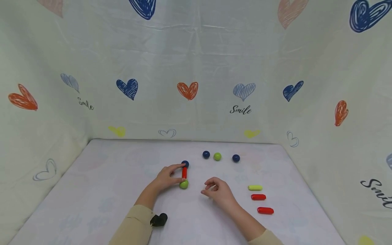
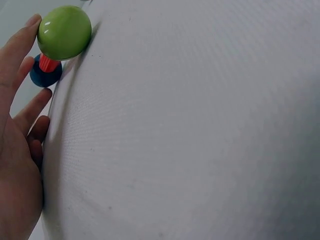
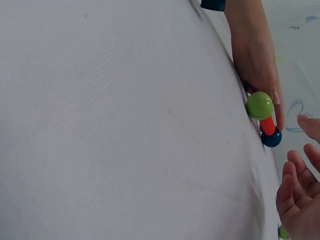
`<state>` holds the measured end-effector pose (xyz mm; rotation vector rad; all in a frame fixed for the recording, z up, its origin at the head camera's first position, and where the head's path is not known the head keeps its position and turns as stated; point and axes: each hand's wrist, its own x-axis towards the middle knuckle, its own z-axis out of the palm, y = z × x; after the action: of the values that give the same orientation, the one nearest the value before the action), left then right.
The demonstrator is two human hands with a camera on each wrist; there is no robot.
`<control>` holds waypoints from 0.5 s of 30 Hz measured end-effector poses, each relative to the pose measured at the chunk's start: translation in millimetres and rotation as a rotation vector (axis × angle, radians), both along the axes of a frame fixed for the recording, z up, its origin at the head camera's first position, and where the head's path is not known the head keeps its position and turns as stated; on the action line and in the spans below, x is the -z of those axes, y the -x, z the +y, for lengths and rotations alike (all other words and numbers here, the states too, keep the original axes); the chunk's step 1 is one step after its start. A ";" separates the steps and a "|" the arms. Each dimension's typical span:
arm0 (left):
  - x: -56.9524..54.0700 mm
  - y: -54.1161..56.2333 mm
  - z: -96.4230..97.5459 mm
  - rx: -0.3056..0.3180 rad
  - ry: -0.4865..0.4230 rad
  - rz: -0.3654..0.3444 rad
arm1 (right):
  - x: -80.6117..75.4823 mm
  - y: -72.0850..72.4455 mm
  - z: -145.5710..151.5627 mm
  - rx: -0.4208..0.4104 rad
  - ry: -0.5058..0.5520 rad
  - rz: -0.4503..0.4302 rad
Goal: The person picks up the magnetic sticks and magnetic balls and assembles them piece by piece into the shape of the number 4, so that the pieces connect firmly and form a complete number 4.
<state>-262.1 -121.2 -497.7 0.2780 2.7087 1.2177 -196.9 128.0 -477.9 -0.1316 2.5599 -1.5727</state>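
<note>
A red rod [image 1: 184, 172] joins a dark blue ball [image 1: 185, 163] at its far end to a green ball [image 1: 183, 184] at its near end. My left hand [image 1: 164, 178] holds this piece lengthwise on the table, thumb against the green ball and a finger at the blue one. The left wrist view shows the thumb touching the green ball [image 2: 65, 33], with the blue ball [image 2: 45, 72] behind. To the right of the piece, my right hand [image 1: 219, 193] hovers with loosely bent fingers and holds nothing. In the right wrist view, its fingers [image 3: 298, 187] are apart from the piece.
At the back lie two loose blue balls [image 1: 206, 154] [image 1: 236, 158] and a green ball [image 1: 217, 156]. A yellow rod [image 1: 255, 188] and two red rods [image 1: 258, 197] [image 1: 265, 210] lie on the right. A white cloth [image 1: 92, 190] covers the table; a heart-printed curtain [image 1: 211, 119] surrounds it.
</note>
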 end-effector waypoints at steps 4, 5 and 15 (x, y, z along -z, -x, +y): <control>-1.2 -0.5 -0.4 0.005 -0.008 0.006 | -4.9 -2.6 12.4 0.039 -0.037 0.017; -1.4 -0.5 -0.7 0.009 -0.010 0.006 | -6.6 -3.5 15.9 0.047 -0.041 0.021; -1.5 -1.7 -0.9 0.011 -0.028 -0.012 | -13.3 -7.4 47.6 0.116 -0.081 -0.008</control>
<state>-260.5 -122.1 -496.2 0.2878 2.6784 1.2518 -189.4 175.7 -464.6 0.0319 2.6646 -1.4995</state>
